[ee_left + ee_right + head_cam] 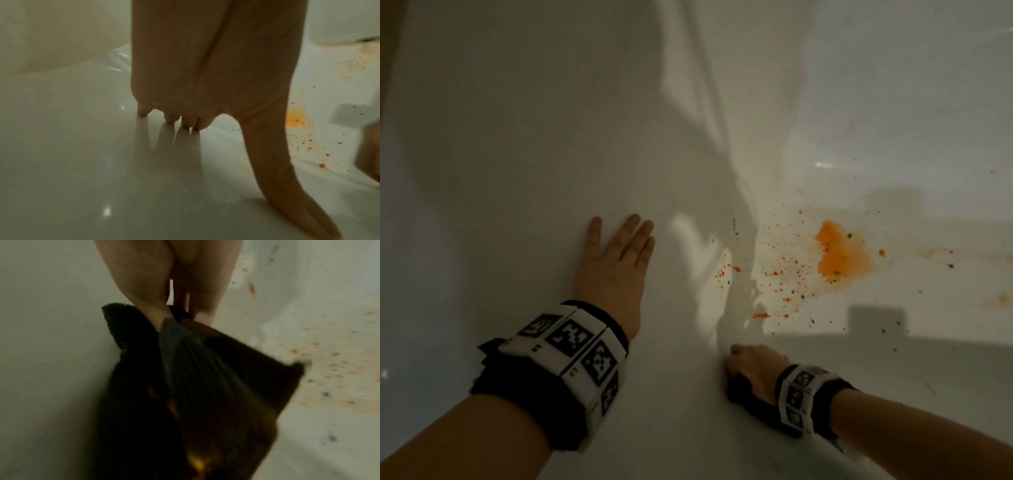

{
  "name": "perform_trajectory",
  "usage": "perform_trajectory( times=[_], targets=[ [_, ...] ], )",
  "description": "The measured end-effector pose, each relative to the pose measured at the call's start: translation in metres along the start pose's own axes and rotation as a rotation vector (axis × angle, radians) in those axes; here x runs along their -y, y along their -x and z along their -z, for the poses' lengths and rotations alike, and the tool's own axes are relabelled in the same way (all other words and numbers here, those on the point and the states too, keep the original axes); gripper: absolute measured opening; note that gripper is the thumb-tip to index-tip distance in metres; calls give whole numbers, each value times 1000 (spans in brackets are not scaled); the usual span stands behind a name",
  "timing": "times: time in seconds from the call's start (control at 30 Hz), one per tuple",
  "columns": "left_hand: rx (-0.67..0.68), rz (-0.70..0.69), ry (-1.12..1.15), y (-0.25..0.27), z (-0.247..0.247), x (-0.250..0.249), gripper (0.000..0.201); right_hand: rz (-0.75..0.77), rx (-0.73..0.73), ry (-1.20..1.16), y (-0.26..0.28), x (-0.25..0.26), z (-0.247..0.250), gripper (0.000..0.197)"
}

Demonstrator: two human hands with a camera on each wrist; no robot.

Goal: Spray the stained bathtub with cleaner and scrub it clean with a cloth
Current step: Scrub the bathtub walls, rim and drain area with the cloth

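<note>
The white bathtub (517, 154) fills the head view. An orange stain (840, 253) with orange and green specks lies on its floor at the right; the stain (295, 121) also shows in the left wrist view. My left hand (616, 253) rests flat on the tub's sloping wall with straight fingers (170, 118) touching the surface. Low in the head view, my right hand (753, 370) grips a dark cloth (739, 392) pressed against the tub, below and left of the stain. The right wrist view shows the bunched cloth (195, 386) held between thumb and fingers, with orange marks on it.
Fainter orange smears (1000, 301) lie at the far right of the tub floor. A drain (368, 39) shows at the far end in the left wrist view. No spray bottle is in view.
</note>
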State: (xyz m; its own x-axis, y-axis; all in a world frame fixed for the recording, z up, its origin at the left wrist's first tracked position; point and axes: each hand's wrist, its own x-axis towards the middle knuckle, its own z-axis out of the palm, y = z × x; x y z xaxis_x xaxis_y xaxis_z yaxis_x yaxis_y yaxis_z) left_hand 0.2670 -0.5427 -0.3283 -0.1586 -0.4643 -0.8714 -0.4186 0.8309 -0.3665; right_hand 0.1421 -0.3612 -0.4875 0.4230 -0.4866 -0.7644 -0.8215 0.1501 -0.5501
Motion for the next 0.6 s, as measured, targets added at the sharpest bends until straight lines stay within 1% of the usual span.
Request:
perform_trajectory(
  times=[0.07,0.1,0.17,0.23,0.33,0.47,0.5,0.53,0.6],
  targets=[
    [6,5,-4,-1,1,-1,102,-163,-107,-25,-9,-11,16,29],
    [8,3,-6,0,2,-1,102,-217,-162,-64,-10,-14,27,28],
    [11,-4,-12,0,2,-1,101,-262,-271,-141,-10,-15,51,26],
    [-6,-6,23,3,1,-1,94,-272,-385,-197,-2,-11,77,24],
    [-57,6,203,13,0,-3,79,-239,-565,-312,18,-3,112,20],
    [-182,3,487,51,6,-12,77,-148,-713,-487,69,14,156,21],
    [-216,2,595,62,9,-14,76,-107,-736,-517,85,19,165,26],
    [-257,1,719,74,12,-16,75,-56,-746,-546,102,25,173,34],
    [-364,-5,981,100,23,-20,73,51,-737,-597,137,36,187,56]
  ],
)
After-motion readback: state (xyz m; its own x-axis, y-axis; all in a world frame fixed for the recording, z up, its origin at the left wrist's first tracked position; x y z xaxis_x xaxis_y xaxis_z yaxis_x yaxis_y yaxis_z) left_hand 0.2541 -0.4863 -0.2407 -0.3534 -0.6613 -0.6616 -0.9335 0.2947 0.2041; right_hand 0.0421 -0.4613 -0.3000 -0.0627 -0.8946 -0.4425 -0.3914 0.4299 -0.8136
